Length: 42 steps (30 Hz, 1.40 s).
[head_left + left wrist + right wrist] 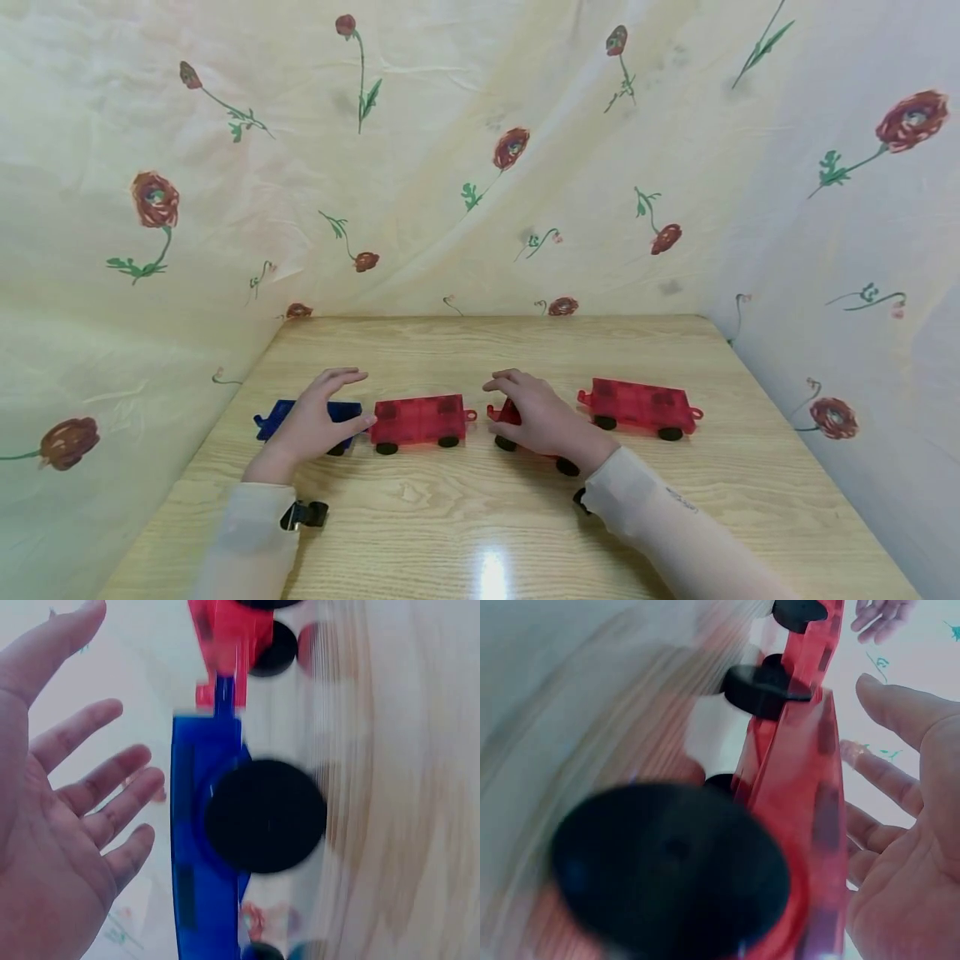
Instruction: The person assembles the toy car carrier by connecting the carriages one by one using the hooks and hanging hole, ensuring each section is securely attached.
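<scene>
My left hand [311, 427] hovers above a translucent blue toy train wagon [346, 411], thumb and fingers spread and relaxed. In the left wrist view the blue wagon's end overlaps the coupling of a translucent red wagon [417, 421]; they look joined. Over a second red wagon [510, 412], turned at a slant, hangs my right hand [536, 414], hiding much of it. The right wrist view has its fingers [889, 776] loosely extended beside that wagon's body [799, 780], with no visible grip. A gap separates this slanted wagon's hook from the left red wagon's ring.
To the right stands a third red wagon [641, 405], hook toward the left and ring toward the right. All rest on a light wood tabletop [420, 533]. Flower-printed cloth [420, 200] encloses the back and sides. Dark wrist straps [303, 515] show at the cuffs.
</scene>
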Available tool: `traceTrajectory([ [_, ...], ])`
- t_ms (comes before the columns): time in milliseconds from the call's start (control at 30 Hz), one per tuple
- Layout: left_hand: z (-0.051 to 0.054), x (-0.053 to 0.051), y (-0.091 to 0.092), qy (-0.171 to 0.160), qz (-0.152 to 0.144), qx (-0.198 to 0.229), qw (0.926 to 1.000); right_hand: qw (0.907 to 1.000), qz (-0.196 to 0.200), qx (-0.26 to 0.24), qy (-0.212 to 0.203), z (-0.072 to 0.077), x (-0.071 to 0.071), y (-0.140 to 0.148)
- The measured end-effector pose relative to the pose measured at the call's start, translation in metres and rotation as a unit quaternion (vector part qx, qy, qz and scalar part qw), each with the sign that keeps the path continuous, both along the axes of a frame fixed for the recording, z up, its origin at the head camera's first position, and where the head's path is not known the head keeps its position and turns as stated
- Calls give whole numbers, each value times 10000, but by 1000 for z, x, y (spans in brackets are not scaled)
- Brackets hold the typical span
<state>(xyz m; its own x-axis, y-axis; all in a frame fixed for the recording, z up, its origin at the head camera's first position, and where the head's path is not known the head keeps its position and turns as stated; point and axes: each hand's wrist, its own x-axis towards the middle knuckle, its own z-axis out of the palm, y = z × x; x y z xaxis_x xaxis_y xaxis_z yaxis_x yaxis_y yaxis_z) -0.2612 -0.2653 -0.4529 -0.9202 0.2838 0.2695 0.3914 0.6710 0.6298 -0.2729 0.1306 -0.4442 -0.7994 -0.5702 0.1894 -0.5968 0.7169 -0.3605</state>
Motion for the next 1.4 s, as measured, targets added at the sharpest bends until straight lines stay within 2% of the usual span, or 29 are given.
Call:
traceTrajectory([
  [300,4,2,32,-165,-272,-231,9992,9991,-411,133,3,-3,11,29],
  [700,3,4,58,-211,-565,-350,9976,9989,-457,-72,85,-3,20,51],
  [867,0,4,67,-246,-472,-511,9973,9987,-448,-158,162,-7,23,60],
  [1033,-3,4,76,-185,-433,-666,9967,9976,-628,-280,108,-8,29,71],
  [1400,-2,7,95,-180,-397,-1011,9939,9969,-720,-304,-72,-7,37,83],
])
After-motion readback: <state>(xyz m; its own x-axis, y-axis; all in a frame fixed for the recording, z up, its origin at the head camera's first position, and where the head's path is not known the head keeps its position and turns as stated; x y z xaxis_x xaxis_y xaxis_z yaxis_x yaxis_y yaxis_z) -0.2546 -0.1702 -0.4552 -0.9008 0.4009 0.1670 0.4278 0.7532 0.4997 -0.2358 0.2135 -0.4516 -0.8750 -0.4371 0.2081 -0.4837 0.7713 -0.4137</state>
